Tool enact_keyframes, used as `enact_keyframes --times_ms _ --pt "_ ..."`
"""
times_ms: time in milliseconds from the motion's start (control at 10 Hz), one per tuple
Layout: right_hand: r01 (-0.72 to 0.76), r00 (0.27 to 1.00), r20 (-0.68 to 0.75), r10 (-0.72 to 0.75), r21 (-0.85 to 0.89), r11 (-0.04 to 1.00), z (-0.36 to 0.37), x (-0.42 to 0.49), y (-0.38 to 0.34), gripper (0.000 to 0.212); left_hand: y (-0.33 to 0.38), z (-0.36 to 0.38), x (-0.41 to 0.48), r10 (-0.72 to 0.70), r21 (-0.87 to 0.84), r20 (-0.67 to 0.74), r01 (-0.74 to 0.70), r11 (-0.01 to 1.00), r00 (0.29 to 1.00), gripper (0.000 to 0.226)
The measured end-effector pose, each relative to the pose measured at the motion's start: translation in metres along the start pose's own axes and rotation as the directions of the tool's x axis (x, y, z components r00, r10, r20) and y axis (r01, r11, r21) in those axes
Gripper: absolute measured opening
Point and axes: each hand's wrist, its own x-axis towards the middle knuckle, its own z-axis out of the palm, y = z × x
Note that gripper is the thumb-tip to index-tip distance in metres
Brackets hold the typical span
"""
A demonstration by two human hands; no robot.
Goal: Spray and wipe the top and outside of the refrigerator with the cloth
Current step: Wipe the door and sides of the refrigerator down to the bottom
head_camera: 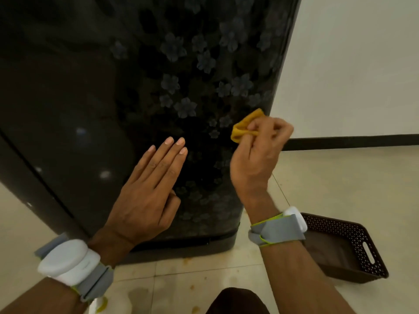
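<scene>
The step in hand looks like wiping the lower front of the refrigerator (158,87), close to its right edge; the right hand (258,152) has its fingers curled tight round the yellow cloth (243,129), bunched into a small wad and held at the dark flowered door; the left hand (147,191) is spread with its fingers straight and together, holding nothing, laid flat on the door or just off it; which of the two cannot be told.

To do it well, I would open the wad out so more cloth meets the glossy panel; run overlapping passes down to the base strip and round the right corner onto the side; steady the body with the flat left hand rather than lean on the door; turn to a clean face of the cloth to avoid smears, which this shiny finish would likely show.

The refrigerator stands upright on the tiled floor (317,177), its long axis vertical and its front facing the person; its right edge runs near the pale wall (351,64); the wad's longer side slants up toward that edge.

A brown perforated basket (362,241) sits on the floor to the right, apart from the refrigerator.
</scene>
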Motion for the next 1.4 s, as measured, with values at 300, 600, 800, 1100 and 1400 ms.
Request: enact_keyframes --times_ms 300,600,800,1100,1400 --pt "-0.298 0.943 0.133 0.306 -0.071 0.952 -0.018 -0.043 0.045 0.007 0.01 0.011 -0.002 0.001 -0.002 0.012 -0.001 1.0 1.0 0.065" --pt "-0.727 0.686 0.323 0.652 0.274 0.629 -0.004 -0.108 0.046 0.009 0.015 0.011 -0.003 0.04 -0.006 0.022 -0.04 0.999 0.999 0.065" --pt "-0.757 0.639 0.237 0.731 0.364 0.543 0.001 -0.097 0.046 0.022 0.021 0.018 -0.016 0.002 -0.032 0.041 -0.001 0.999 0.999 0.065" --pt "-0.838 0.518 0.19 0.834 0.306 0.451 0.008 -0.117 0.071 0.032 0.018 0.032 -0.029 -0.009 -0.05 0.07 0.012 0.999 0.998 0.065" --pt "-0.969 0.105 0.288 0.952 0.243 0.034 0.016 -0.174 0.093 0.015 0.008 0.037 -0.047 -0.05 -0.046 0.075 0.054 0.998 0.996 0.066"
